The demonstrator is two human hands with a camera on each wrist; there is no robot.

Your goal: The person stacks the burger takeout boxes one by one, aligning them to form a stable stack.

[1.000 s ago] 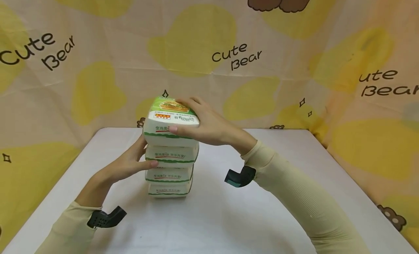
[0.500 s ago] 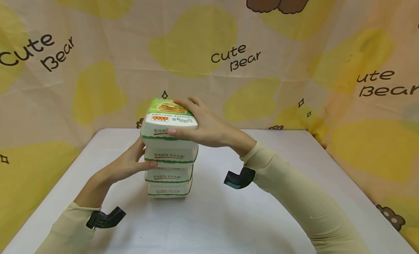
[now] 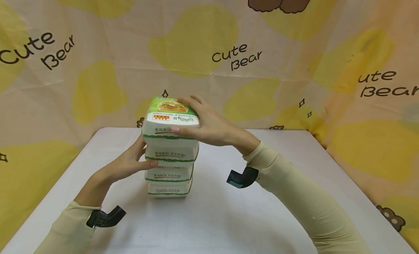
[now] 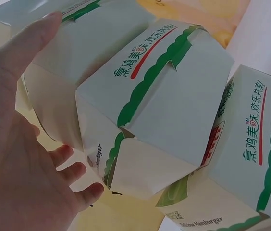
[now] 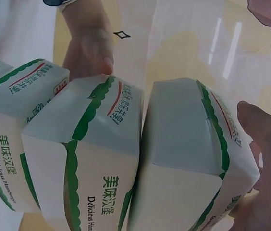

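Several white and green paper burger boxes stand in one upright, slightly uneven stack. My right hand (image 3: 212,126) grips the right side of the top burger box (image 3: 168,127), thumb on its front and fingers over the back edge. In the right wrist view a narrow gap shows between this box (image 5: 183,130) and the one below. My left hand (image 3: 127,165) holds the second burger box (image 3: 176,152) at its left corner. The left wrist view shows the thumb on that box's front (image 4: 87,43) and fingertips by its side. The bottom box (image 3: 173,190) rests on the table.
A white-covered table (image 3: 235,217) extends around the stack. Behind it hangs a yellow and beige cloth (image 3: 193,39) printed with "Cute Bear". Black cameras are strapped to the left wrist (image 3: 106,217) and the right wrist (image 3: 243,177).
My right hand has shifted slightly to the right across the top burger box, baring a little more of its front print. The left hand and the lower boxes look unchanged.
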